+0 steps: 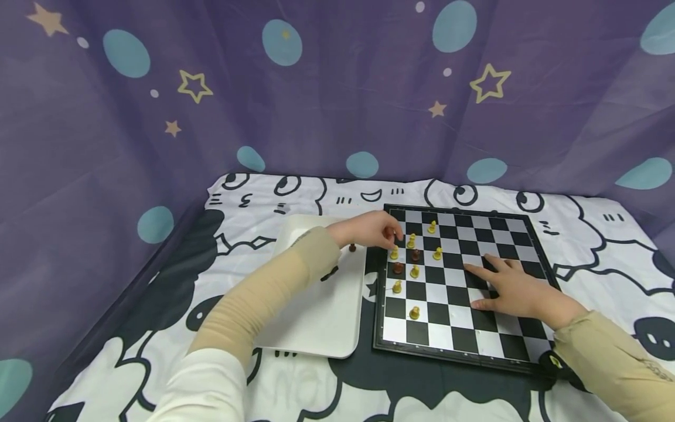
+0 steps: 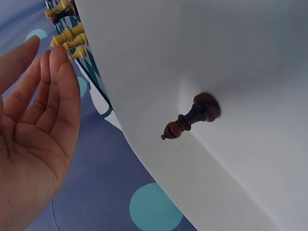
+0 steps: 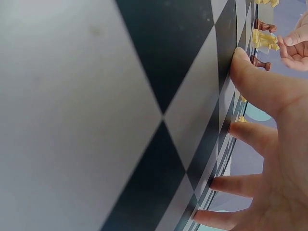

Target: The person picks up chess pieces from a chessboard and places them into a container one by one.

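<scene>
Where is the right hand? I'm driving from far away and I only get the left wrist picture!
Observer: The right hand rests on the chessboard with its fingers spread.
Operator: Cool! How many yellow chess pieces are on the chessboard? My picture cuts it off.
Observer: Seven show in the head view.
Operator: And I see a dark bishop in the white tray. Which side of the chessboard is that tray on?
Observer: The left side, as the person sees it.

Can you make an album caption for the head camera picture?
Left hand near yellow pieces, right hand spread on the chessboard, a white tray alongside.
</scene>
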Tool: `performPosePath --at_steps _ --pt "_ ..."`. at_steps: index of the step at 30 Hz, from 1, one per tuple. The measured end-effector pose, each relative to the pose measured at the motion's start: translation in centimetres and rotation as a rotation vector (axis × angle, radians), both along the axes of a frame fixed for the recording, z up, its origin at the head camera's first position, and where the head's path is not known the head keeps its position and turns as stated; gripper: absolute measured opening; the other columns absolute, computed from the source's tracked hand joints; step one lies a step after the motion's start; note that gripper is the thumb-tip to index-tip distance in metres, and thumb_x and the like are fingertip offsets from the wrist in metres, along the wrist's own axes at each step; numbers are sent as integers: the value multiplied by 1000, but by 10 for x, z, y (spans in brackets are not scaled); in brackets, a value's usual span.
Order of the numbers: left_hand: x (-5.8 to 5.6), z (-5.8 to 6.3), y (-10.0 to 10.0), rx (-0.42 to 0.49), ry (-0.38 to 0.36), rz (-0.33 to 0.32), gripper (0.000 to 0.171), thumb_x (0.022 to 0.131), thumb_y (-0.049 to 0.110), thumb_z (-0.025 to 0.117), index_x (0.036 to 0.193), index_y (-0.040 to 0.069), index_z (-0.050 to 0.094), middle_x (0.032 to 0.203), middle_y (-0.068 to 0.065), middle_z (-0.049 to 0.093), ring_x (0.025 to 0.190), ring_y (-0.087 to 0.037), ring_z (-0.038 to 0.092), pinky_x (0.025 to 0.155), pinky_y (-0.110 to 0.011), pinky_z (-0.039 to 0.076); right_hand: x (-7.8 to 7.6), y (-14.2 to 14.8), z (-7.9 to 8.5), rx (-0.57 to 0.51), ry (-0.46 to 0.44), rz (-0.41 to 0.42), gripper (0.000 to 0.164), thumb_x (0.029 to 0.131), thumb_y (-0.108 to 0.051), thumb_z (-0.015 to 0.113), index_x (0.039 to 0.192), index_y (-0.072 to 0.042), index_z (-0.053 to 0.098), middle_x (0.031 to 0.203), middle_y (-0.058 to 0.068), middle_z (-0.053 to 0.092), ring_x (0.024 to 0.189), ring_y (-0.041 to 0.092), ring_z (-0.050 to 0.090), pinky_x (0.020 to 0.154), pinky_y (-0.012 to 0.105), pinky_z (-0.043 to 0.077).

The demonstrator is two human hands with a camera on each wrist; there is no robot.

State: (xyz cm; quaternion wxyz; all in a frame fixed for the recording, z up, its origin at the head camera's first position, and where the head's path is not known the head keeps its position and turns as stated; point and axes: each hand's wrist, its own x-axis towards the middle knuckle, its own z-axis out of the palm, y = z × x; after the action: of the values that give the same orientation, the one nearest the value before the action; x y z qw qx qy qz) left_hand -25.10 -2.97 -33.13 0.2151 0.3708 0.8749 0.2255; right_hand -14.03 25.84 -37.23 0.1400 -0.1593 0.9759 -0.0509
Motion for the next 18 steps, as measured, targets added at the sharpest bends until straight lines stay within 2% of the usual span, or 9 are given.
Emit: performPosePath --at_steps 7,18 --pt "-1 2 5 -49 -22 -24 25 89 11 66 113 5 64 86 -4 62 73 -11 52 66 -21 42 0 -1 -1 11 8 4 89 71 -72 60 140 -16 46 141 35 30 121 64 29 83 73 36" --pt "0 5 9 -123 -36 -18 23 89 13 66 111 6 65 79 -1 57 69 -11 50 62 -21 40 2 -2 -1 14 19 -5 89 71 -72 61 139 -16 47 142 35 31 121 64 30 83 74 36"
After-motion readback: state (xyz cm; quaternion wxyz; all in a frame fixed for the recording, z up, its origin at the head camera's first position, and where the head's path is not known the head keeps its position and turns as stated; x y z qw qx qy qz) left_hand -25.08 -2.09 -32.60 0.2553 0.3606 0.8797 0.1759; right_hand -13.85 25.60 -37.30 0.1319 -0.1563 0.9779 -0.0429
